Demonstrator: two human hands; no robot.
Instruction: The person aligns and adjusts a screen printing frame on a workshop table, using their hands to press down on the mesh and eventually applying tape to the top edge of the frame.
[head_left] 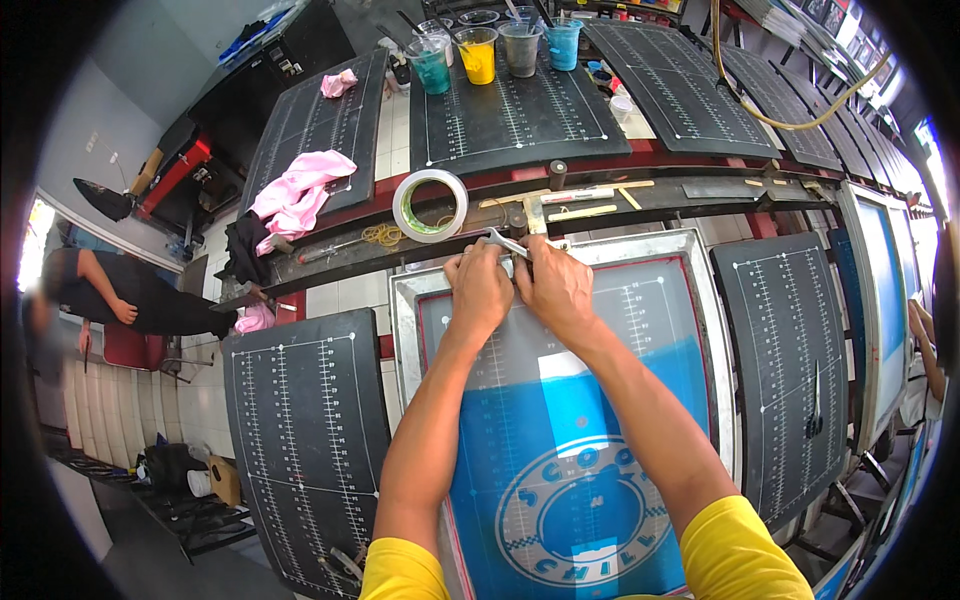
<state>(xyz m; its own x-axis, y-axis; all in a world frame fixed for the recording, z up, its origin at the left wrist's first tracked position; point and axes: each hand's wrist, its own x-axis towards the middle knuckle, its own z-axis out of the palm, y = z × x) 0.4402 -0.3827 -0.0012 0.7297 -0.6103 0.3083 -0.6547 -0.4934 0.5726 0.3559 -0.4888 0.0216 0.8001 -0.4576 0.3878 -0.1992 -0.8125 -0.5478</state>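
Note:
Both my arms, in yellow sleeves, reach over a framed printing screen [710,400] to its far edge. A silver wrench [508,243] lies at that edge, its jaw end above my left hand and its handle running into my right hand. My right hand [556,288] is closed round the handle. Beside it, my left hand [480,292] is closed with its fingertips tucked at the frame edge; what they grip is hidden. Blue emulsion [500,430] with a round lettered design covers the screen's near part. Under the mesh, a ruled board shows through.
A tape roll [430,206] stands on the dark rail beyond, near wooden sticks [582,212]. Cups of paint, including a yellow one [480,58], stand on a far board. Pink cloth [305,190] lies left. Scissors [815,410] lie on the right board. Other people are at both sides.

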